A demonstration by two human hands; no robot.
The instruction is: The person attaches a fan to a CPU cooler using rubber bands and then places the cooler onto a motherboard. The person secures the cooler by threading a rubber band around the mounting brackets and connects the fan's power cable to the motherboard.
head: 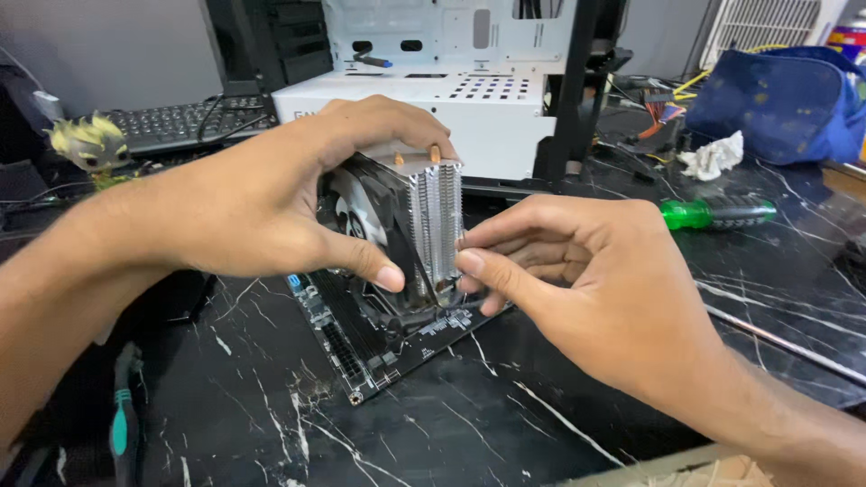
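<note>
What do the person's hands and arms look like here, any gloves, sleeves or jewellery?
Both are bare. The left hand and the right hand wear no gloves, and no rings show on the fingers in view. Neither wrist carries a watch or band. Both forearms are uncovered as far as the picture's edges, so no sleeve shows. The nails are short and unpainted.

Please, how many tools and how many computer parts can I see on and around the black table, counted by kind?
Screwdrivers: 2, green-handled and teal-handled
Coolers: 1, cooler held by left hand and right hand
Motherboards: 1
Computer cases: 1, white
Keyboards: 1
Total: 6
</note>
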